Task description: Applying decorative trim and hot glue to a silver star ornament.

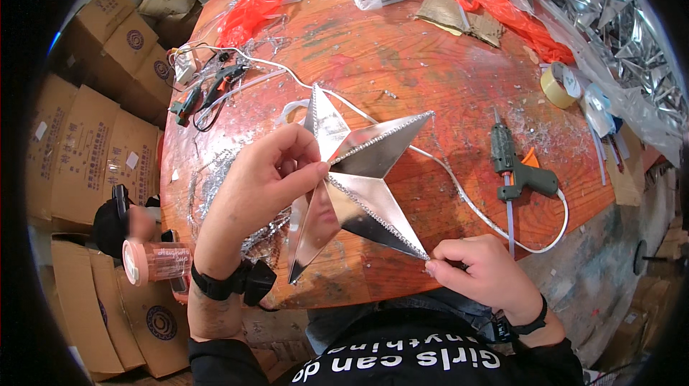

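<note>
A shiny silver five-pointed star is held tilted over the table in front of me. Thin beaded silver trim runs along the ridges of its upper-right and lower-right points. My left hand pinches at the star's centre, thumb and fingertips on the ridge; whether a loose trim end sits between them is hidden. With closed fingertips, my right hand grips the tip of the lower-right point, where the trim ends. Right of the star lies a green glue gun with a glue stick in it.
A white cord crosses the wooden table behind the star. More glue guns lie at the far left. A tape roll and a bag of silver stars are at right. A pink-lidded cup stands by the left edge.
</note>
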Available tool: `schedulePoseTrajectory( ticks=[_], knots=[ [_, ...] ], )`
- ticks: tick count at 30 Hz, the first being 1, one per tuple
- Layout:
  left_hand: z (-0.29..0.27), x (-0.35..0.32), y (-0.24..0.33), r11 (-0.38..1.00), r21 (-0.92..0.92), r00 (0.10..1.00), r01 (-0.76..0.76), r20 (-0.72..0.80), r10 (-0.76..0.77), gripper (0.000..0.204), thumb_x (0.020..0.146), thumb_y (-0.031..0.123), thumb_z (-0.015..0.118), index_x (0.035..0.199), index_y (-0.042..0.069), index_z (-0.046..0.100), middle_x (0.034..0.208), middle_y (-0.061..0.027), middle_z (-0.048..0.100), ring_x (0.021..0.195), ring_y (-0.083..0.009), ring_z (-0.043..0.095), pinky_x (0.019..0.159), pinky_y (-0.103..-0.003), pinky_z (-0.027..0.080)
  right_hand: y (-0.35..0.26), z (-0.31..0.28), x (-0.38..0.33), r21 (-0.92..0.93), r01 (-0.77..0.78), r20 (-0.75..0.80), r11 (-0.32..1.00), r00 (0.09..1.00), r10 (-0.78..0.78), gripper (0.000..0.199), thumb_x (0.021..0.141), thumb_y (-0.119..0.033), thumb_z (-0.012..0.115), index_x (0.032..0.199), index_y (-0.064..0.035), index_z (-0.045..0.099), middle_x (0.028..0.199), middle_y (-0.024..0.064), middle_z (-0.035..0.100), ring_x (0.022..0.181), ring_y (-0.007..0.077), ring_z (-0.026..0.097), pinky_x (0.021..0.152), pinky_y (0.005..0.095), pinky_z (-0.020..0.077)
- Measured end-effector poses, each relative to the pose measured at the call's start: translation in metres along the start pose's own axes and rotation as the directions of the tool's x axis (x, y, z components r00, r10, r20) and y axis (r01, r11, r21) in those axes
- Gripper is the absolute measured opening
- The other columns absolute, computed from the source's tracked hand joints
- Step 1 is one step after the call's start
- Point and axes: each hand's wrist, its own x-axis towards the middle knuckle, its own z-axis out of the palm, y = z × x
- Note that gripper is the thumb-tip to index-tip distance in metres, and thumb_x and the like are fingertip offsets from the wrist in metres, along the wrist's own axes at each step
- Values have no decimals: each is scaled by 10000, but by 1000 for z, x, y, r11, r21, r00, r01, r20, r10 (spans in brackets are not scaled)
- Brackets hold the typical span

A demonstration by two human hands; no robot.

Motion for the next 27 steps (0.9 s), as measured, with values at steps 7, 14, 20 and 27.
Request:
schedulePoseTrajectory(
  ticks=[7,14,20,27],
  knots=[
    [-4,-2,4,997,77,1000,1,29,-3,93,920,86,681,930,48,597,845,58,545,733,-5,480,630,-183,405,0,5,2,-34,-2,-31,999,1000,1,183,920,-211,670,827,-55,646,638,93,619,559,257,617,520,361,439],
    [-4,-7,4,977,-208,998,44,-35,-52,118,1002,132,568,1067,33,576,843,3,589,695,-43,541,611,-208,442,-5,-4,1,-206,74,-10,976,997,-78,123,896,-172,688,886,-49,679,770,109,671,653,238,646,558,335,460],
    [-4,-39,-29,931,-332,920,-151,-391,10,180,1055,153,450,1065,16,566,817,-8,582,637,-57,515,580,-222,429,-7,-70,-15,-376,-70,-393,924,915,-90,401,785,-137,766,1151,-14,659,1184,157,638,1122,352,598,998,409,452],
    [28,-89,-31,939,-344,1000,-2,1,2,199,1029,108,439,890,11,545,800,-30,575,718,-110,543,669,-246,441,34,-120,1,-544,-113,-152,831,988,35,821,668,-138,864,1362,-6,446,1440,217,475,1340,397,455,1106,417,378]
  ],
)
